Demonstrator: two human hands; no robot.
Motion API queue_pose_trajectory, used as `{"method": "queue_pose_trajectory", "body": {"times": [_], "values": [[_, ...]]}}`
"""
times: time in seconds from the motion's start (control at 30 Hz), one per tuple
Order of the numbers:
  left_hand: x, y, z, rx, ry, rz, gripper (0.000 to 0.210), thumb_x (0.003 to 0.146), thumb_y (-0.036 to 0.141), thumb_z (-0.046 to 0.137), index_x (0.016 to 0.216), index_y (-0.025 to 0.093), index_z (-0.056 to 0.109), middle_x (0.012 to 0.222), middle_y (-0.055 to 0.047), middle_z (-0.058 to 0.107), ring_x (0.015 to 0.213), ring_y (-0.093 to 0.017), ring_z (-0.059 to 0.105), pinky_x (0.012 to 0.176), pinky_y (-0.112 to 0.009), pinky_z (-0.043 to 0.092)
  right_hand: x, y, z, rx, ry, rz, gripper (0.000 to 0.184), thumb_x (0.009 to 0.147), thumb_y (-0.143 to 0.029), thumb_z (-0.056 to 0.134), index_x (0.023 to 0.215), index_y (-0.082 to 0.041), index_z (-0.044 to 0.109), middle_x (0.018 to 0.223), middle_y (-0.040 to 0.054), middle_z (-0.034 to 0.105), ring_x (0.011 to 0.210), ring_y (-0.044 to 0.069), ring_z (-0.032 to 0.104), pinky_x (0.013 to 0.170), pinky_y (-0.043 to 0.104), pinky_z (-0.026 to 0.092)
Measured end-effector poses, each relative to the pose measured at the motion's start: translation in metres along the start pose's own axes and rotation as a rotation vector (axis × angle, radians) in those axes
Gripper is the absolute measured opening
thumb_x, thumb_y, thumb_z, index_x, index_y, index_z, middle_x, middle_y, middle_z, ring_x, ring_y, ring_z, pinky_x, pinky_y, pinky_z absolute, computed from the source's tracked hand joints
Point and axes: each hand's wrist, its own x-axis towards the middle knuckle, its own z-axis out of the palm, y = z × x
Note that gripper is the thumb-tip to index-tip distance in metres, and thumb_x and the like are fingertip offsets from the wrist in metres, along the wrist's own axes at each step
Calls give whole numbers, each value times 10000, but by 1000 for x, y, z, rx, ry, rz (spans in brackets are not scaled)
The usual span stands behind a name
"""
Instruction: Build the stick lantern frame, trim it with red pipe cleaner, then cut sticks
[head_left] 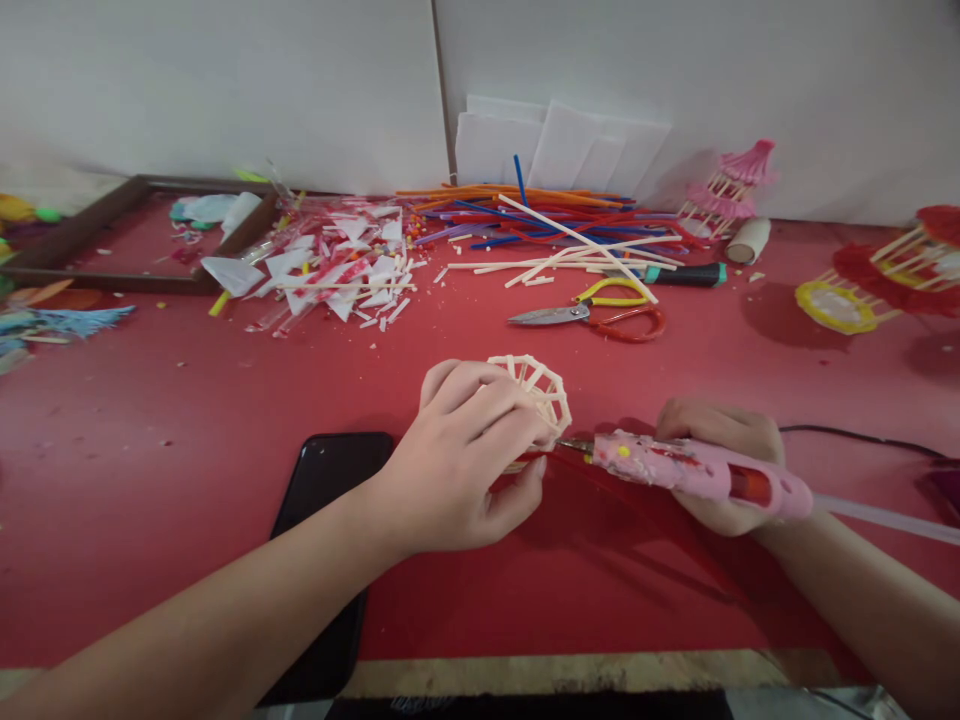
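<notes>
My left hand (480, 455) is closed around a small round frame (553, 390) made of pale sticks; its upper ring with spokes shows past my fingers, and the rest is hidden. In my right hand (727, 445) is a pink glue gun (675, 465), lying sideways with a clear glue stick (885, 517) out of its back end. The metal nozzle (574, 444) points left and meets the frame's edge near my left fingertips; whether it touches is hard to tell. The handle of the gun is hidden by the hand.
Scissors (585, 313) lie ahead, before colored sticks (517, 220) and a green-black tool (686, 274). Paper scraps (345, 260) and a brown frame (105, 280) are left. A phone (322, 480) lies under my left forearm. Stick-and-paper models (836, 305) stand right; a black cord (855, 435) crosses there.
</notes>
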Motion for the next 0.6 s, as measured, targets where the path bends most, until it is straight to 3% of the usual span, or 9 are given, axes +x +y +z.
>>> {"method": "queue_pose_trajectory", "body": {"times": [0.6], "values": [[0, -1, 1, -10, -12, -3, 87, 791, 164, 619, 869, 200, 606, 911, -22, 683, 934, -230, 561, 817, -416, 373, 0, 2, -1, -19, 36, 14, 47, 774, -207, 539, 776, -234, 501, 649, 3, 576, 493, 134, 528, 453, 276, 394]]}}
